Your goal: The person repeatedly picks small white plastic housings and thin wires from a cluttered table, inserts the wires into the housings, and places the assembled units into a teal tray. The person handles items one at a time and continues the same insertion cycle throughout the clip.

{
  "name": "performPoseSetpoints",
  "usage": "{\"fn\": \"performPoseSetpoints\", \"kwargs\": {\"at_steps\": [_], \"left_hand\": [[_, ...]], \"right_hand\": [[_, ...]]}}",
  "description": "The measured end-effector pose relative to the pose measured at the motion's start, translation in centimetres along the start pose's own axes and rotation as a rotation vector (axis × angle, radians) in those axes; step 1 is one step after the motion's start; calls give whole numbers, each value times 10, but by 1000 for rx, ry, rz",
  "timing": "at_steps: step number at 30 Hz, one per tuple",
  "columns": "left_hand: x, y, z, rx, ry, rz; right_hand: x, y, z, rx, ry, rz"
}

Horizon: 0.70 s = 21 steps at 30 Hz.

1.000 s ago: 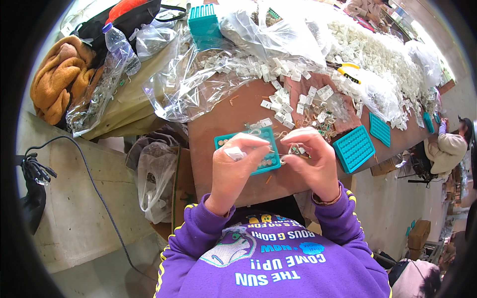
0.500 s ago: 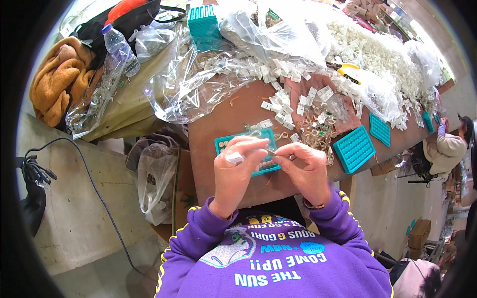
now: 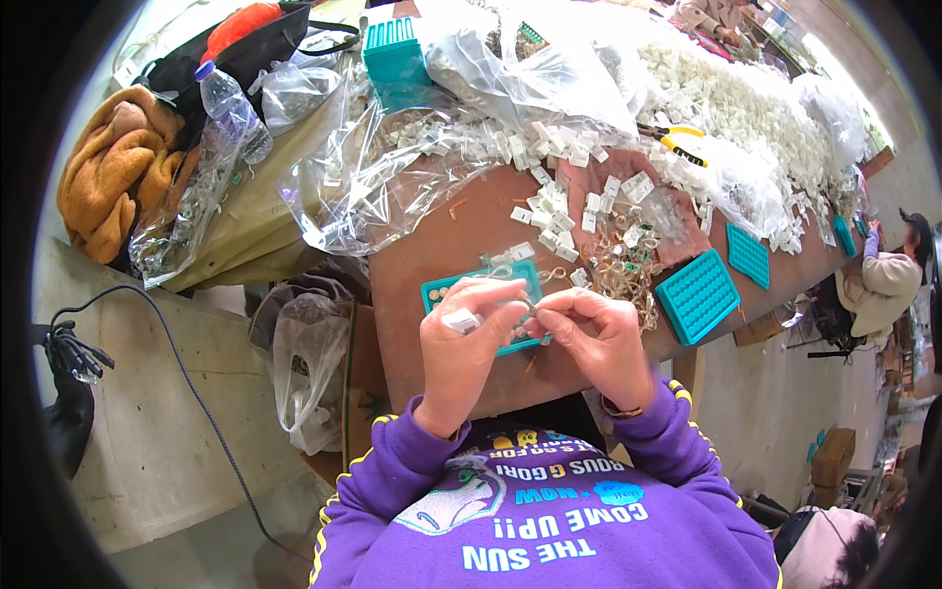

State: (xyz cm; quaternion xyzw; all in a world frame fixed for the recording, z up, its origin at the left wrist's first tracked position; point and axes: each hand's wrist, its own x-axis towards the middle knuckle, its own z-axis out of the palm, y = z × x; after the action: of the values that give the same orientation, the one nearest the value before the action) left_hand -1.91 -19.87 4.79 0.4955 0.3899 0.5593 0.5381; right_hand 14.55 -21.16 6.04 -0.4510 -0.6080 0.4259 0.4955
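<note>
Both hands are up over the near edge of the brown worktable. The left hand is curled, a small white plastic piece pinched at the thumb. The right hand is closed to a narrow pinch too, fingertips meeting the left's over a tiny part I can't make out. Right beneath them lies a teal tray, partly covered. Just to the right sits a tangle of small metal rings, then a second teal tray at the right edge. Loose white clips scatter toward the middle; clear plastic bags heap at the far edge.
</note>
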Motion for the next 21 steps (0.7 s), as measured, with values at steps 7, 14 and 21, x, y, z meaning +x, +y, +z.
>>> {"fn": "performPoseSetpoints", "kwargs": {"at_steps": [7,14,21], "left_hand": [[2,-2,0,107,6,44],[5,-3,3,91,6,101],[2,-2,3,-42,-2,-96]], "right_hand": [[-1,-3,-7,127,-99,152],[-1,-7,-3,159,-92,197],[-2,-5,-2,132,-135,250]]}}
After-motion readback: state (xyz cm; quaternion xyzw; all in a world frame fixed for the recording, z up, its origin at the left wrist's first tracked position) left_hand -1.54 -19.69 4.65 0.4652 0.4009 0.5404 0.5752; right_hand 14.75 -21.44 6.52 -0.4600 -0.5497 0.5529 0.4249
